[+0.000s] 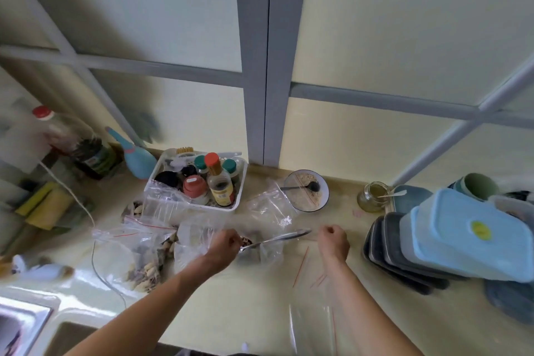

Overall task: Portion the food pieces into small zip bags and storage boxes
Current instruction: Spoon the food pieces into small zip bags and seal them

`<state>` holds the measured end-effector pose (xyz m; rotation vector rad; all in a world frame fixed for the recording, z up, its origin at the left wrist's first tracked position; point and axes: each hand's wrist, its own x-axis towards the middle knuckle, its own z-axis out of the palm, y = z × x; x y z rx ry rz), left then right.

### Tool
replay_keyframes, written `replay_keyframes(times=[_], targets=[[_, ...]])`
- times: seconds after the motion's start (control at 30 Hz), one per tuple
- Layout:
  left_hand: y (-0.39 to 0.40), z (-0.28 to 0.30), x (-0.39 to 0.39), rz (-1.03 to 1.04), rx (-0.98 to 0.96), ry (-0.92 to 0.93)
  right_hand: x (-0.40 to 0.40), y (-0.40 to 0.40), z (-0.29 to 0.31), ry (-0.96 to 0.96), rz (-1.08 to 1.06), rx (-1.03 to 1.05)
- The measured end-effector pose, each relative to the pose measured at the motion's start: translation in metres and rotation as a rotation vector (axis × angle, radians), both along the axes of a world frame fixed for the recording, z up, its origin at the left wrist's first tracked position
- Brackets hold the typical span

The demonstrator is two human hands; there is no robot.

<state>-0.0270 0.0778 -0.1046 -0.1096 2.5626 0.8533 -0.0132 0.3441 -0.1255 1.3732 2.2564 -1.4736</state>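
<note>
My left hand (224, 246) pinches the mouth of a small clear zip bag (260, 254) lying at the middle of the counter. A metal spoon (277, 238) carries dark and pale food pieces at that bag's opening. Its handle points right toward my right hand (332, 241), which is closed at the handle's end; the grip itself is blurred. A larger zip bag with food pieces (141, 266) lies to the left. Light blue storage boxes (462, 243) are stacked at the right. Empty zip bags (312, 324) lie near the front edge.
A white basket of condiment bottles (161, 196) stands behind the bags. A bowl (325, 185) with oats and a black spoon sits at the back, a glass jar (371, 196) beside it. Dark trays (387, 248) lean on the boxes. A sink (23, 324) is front left.
</note>
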Motion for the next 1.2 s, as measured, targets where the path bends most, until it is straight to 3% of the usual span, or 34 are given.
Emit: replay_keyframes(times=[0.2,0.37,0.5,0.63,0.73,0.83,0.9,1.0,1.07,1.2], targets=[[0.010,-0.023,0.022,0.188,0.358,-0.047,-0.023,-0.008,-0.011,-0.018,0.132,-0.191],[0.010,-0.043,0.037,0.280,0.416,-0.134,-0.046,-0.017,-0.020,-0.074,-0.104,-0.604],[0.005,-0.041,0.034,0.275,0.427,-0.182,-0.057,-0.018,-0.025,-0.093,-0.154,-0.648],[0.002,-0.026,0.035,0.253,0.448,-0.213,-0.055,-0.020,-0.015,-0.046,-0.129,-0.487],[0.005,0.000,0.041,0.274,0.475,-0.219,-0.042,-0.024,0.004,0.080,-0.009,-0.103],[0.010,0.024,0.046,0.324,0.511,-0.163,-0.014,-0.033,0.020,0.354,0.172,0.324],[0.019,0.038,0.047,0.353,0.612,-0.177,0.011,-0.046,0.028,0.564,0.354,0.484],[0.029,0.049,0.048,0.455,0.776,-0.284,0.045,-0.066,0.023,0.714,0.772,0.567],[0.031,0.052,0.050,0.546,0.837,-0.358,0.065,-0.077,0.014,0.681,1.012,0.545],[0.025,0.057,0.058,0.558,0.669,-0.458,0.097,-0.089,0.006,0.686,1.161,0.544]])
